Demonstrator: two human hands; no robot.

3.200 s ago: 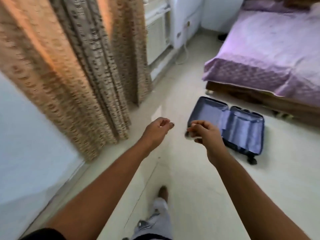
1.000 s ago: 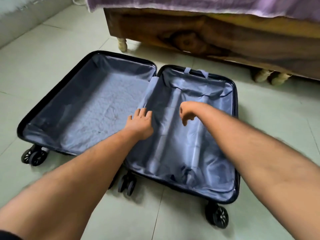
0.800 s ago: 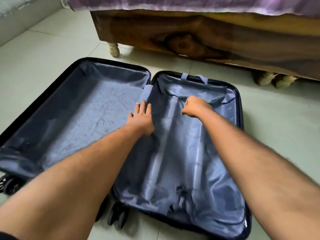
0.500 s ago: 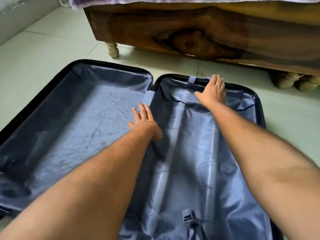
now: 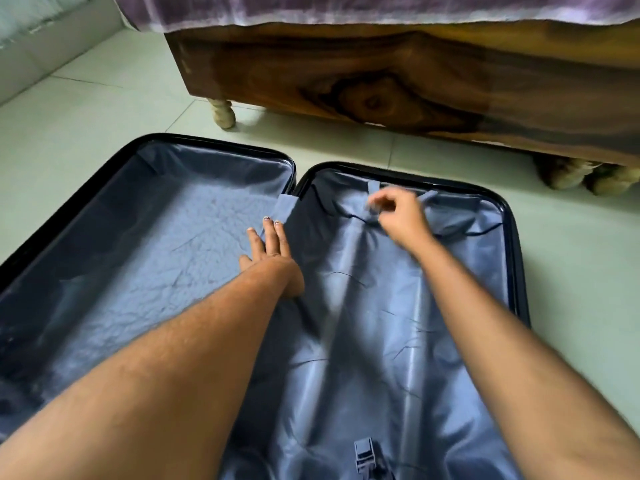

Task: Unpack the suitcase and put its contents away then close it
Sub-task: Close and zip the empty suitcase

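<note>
Both halves of suitcase [image 5: 512, 237] lie open; left hand [image 5: 270, 249] flat, right hand [image 5: 401, 216] blurred, grip unclear.

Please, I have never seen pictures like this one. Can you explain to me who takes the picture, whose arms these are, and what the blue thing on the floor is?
There is no machine here. A person wears a camera on the head, so you look forward and down along that person's own two bare arms.

The blue thing is a suitcase, lying open on the tiled floor in two halves. Only its blue lining shows; I see no clothes in it. A buckle lies near the bottom edge of the picture.

The left hand rests flat, fingers straight, where the two halves join. The right hand is blurred; its fingers are curled at a strap by the far rim, but whether they grip it I cannot tell.

Behind stands a wooden bed with a purple cover.
</note>
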